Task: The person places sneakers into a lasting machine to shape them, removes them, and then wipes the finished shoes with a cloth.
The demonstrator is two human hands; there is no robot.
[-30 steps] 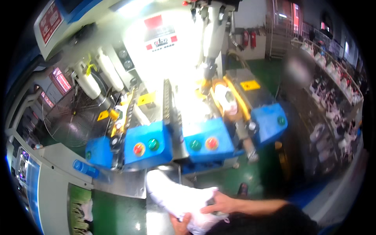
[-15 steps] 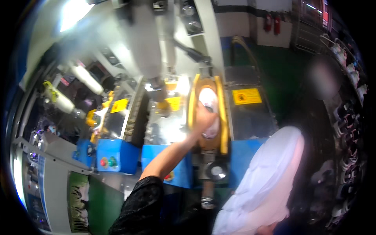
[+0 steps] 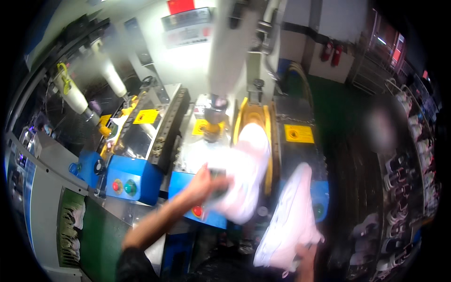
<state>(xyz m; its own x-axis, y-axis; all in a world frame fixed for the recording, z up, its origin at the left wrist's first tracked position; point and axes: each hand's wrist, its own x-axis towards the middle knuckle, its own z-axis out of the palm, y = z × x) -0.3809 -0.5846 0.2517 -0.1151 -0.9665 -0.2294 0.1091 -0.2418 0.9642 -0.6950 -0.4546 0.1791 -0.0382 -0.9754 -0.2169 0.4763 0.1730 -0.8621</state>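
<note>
A white sneaker, smeared by motion, hangs tilted over the front of a press cradle with yellow side pads. My left hand is closed at the shoe's left side, by what looks like its dark opening; the fingertips are blurred. At lower right my right hand grips a second white sneaker by its heel end. That shoe points away from me, its toe close to the press's right side, and it hides most of my right fingers.
Left of the cradle stand blue control boxes, one with a red and a green button. A grey press cylinder hangs above the bench. Racks of shoes line the right; more shoes sit at lower left.
My left hand has drawn back toward me and left, bringing the shoe up out of the cradle. The right-hand shoe has turned from showing its sole and moved slightly left. The view has shifted.
</note>
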